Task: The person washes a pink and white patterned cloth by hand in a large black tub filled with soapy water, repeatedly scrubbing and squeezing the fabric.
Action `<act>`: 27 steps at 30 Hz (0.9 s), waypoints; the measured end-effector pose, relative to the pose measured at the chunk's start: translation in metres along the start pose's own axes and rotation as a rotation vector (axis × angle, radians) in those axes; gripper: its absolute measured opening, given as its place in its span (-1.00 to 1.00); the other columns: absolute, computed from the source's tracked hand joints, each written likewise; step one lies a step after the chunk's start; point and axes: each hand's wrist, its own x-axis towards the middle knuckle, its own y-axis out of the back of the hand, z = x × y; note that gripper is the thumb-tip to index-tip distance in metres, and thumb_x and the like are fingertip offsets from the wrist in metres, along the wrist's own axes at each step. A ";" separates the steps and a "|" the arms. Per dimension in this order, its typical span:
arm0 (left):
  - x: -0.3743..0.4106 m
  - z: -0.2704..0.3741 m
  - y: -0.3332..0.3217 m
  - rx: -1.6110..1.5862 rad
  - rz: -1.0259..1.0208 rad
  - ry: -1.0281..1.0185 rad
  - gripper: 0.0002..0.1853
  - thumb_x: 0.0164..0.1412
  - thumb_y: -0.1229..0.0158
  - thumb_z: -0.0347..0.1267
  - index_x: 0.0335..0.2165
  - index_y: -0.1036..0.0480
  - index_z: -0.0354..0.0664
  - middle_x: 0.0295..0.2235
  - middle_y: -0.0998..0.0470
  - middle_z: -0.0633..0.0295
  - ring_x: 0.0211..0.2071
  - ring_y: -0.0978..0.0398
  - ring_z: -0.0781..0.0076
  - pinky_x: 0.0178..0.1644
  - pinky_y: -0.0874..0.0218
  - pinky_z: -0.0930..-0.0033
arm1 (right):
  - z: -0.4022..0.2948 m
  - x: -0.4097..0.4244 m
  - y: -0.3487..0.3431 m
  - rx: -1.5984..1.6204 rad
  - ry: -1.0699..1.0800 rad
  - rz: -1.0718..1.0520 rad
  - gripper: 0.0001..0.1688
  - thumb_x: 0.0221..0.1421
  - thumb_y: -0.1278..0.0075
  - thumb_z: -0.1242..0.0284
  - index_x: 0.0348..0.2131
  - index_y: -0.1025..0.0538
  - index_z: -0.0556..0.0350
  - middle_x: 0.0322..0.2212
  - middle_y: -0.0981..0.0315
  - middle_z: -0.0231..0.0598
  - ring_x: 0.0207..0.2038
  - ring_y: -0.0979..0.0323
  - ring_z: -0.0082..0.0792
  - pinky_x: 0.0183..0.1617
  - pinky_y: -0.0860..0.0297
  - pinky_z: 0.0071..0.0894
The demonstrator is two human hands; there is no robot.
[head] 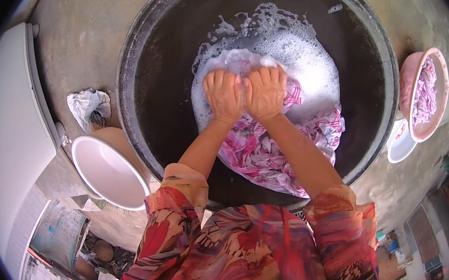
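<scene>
Pink and white checked wet cloth (255, 155) lies bunched in soapy water inside a large round dark tub (385, 95). White suds (306, 62) spread around and beyond it. My left hand (223, 92) and my right hand (265, 89) are side by side on the cloth near the middle of the tub, with fingers curled down and thumbs almost touching. Foam and the backs of my hands hide the fingertips, so how much cloth each hand grips is hard to see. The near part of the cloth spreads below my wrists and under my right forearm.
On the concrete floor at the left are an empty-looking white basin (108, 173) and a crumpled whitish bag (88, 105), beside a large white appliance or panel (13, 118). At the right a pink basin (435, 121) holds pale purple cloth, next to a smaller white basin (402, 144).
</scene>
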 end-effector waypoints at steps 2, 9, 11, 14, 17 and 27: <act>0.054 -0.009 -0.015 0.060 0.261 -0.045 -0.82 0.16 0.00 -0.30 -0.49 -0.36 -0.17 -0.38 -0.38 0.14 -0.22 -0.32 0.07 -0.09 -0.08 0.04 | 0.012 0.057 -0.014 -0.004 0.025 0.115 -0.80 0.08 0.09 0.30 -0.40 -0.47 0.02 -0.25 -0.40 -0.25 -0.15 -0.29 -0.12 0.17 -0.03 0.08; 0.039 0.007 0.009 -0.039 0.009 0.096 -0.77 0.20 0.01 -0.25 -0.34 -0.43 -0.19 -0.18 -0.42 0.13 -0.10 -0.29 0.06 0.03 -0.04 0.00 | -0.008 0.036 0.013 0.001 -0.111 0.033 -0.78 0.08 0.06 0.30 -0.29 -0.50 -0.04 -0.14 -0.38 -0.24 0.00 -0.25 -0.09 0.10 -0.03 0.14; -0.013 0.027 0.013 -0.146 0.160 -0.024 -0.75 0.19 0.00 -0.23 -0.38 -0.42 -0.21 -0.24 -0.42 0.06 -0.12 -0.28 0.01 0.02 -0.03 -0.03 | -0.008 -0.018 0.027 0.066 -0.014 0.101 -0.76 0.07 0.04 0.31 -0.25 -0.47 -0.03 -0.19 -0.37 -0.23 -0.06 -0.27 -0.11 0.06 -0.05 0.08; -0.054 0.011 0.007 -0.079 -0.025 -0.087 -0.79 0.19 0.00 -0.26 -0.40 -0.38 -0.20 -0.35 -0.38 0.05 -0.23 -0.29 0.03 -0.08 -0.05 0.04 | -0.008 -0.059 0.007 0.020 -0.050 0.095 -0.81 0.06 0.05 0.30 -0.35 -0.44 -0.01 -0.33 -0.33 -0.18 -0.19 -0.27 -0.09 0.03 -0.07 0.03; 0.031 0.001 -0.004 0.018 -0.177 -0.029 -0.81 0.13 -0.03 -0.28 -0.43 -0.42 -0.18 -0.36 -0.38 0.08 -0.23 -0.31 0.10 -0.08 -0.10 0.09 | 0.012 0.020 -0.004 -0.015 -0.270 -0.080 -0.77 0.09 0.11 0.28 -0.42 -0.46 0.04 -0.40 -0.33 -0.10 -0.25 -0.28 -0.10 -0.06 -0.13 -0.04; 0.012 0.021 0.008 -0.026 -0.057 0.032 -0.77 0.17 0.00 -0.26 -0.40 -0.46 -0.20 -0.23 -0.47 0.12 -0.12 -0.33 0.09 -0.05 -0.10 0.06 | -0.009 -0.005 0.016 -0.100 -0.143 0.086 -0.67 0.16 0.14 0.23 -0.19 -0.52 -0.02 -0.08 -0.39 -0.22 0.07 -0.21 -0.12 0.20 0.06 0.19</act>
